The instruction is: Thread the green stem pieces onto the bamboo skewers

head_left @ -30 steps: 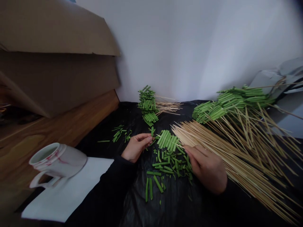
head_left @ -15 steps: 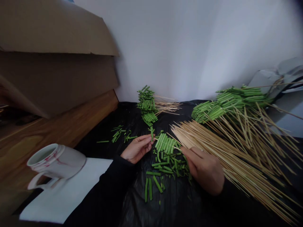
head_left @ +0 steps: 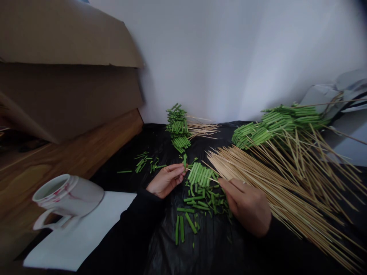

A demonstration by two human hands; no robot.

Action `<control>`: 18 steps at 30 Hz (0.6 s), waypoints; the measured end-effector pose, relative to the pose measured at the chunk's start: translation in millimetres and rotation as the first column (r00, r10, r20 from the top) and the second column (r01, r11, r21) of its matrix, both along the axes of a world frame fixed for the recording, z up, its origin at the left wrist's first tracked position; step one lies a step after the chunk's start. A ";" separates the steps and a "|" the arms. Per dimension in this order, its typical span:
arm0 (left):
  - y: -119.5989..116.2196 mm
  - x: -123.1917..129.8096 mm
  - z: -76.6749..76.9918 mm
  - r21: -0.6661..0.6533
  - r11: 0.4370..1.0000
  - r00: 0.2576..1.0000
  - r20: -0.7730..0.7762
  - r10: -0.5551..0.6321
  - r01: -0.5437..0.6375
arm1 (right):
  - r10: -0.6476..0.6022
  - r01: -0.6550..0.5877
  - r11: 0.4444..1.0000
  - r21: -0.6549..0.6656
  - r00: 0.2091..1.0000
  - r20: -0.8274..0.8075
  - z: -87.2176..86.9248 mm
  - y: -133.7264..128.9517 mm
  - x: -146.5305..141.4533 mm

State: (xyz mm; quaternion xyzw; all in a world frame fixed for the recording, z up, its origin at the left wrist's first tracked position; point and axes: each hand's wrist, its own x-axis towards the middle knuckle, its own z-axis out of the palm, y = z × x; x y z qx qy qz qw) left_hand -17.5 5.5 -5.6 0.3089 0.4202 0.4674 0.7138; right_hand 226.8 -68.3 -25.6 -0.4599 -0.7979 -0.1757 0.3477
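Note:
My left hand (head_left: 169, 179) pinches a short cut green stem piece (head_left: 185, 162), a green bean or garlic scape by its look, which stands upright between thumb and fingers. The tip of a skewer meets that piece at my fingertips. My right hand (head_left: 248, 208) is closed around the other end of the bamboo skewers (head_left: 213, 180). Between my hands a flat row of green pieces (head_left: 200, 174) is threaded side by side on the skewers. Just below it lies a loose pile of cut green pieces (head_left: 203, 202); my right fingers are close beside it.
Bare bamboo skewers (head_left: 266, 187) fan out on the right. Finished green skewers are stacked at the back centre (head_left: 180, 128) and back right (head_left: 275, 124), near the wall. A stained white mug (head_left: 73, 194) lies on white paper (head_left: 111, 214); a cardboard box (head_left: 94, 88) rises at left.
Both hands stay almost in place. The green piece in my left fingers has shifted very slightly near the skewer tip.

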 end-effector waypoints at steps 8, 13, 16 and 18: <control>-1.0 1.2 -1.5 0.000 1.000 1.000 -0.016 -0.018 0.018 | -0.012 0.011 1.000 0.018 0.999 0.048 -0.2 -3.1 -1.0; -3.2 4.4 -1.1 -0.001 1.000 0.999 -0.025 -0.028 0.028 | 0.010 -0.010 1.000 0.000 0.999 0.036 -1.7 -2.4 -2.3; -3.9 5.9 -0.4 0.012 1.000 1.000 -0.029 -0.010 0.010 | 0.008 -0.008 1.000 0.008 0.999 0.043 -0.5 -2.1 -3.3; -4.0 6.1 -0.1 0.010 1.000 0.999 -0.034 -0.002 0.003 | 0.003 -0.004 1.000 0.018 0.999 0.046 0.3 -2.2 -3.8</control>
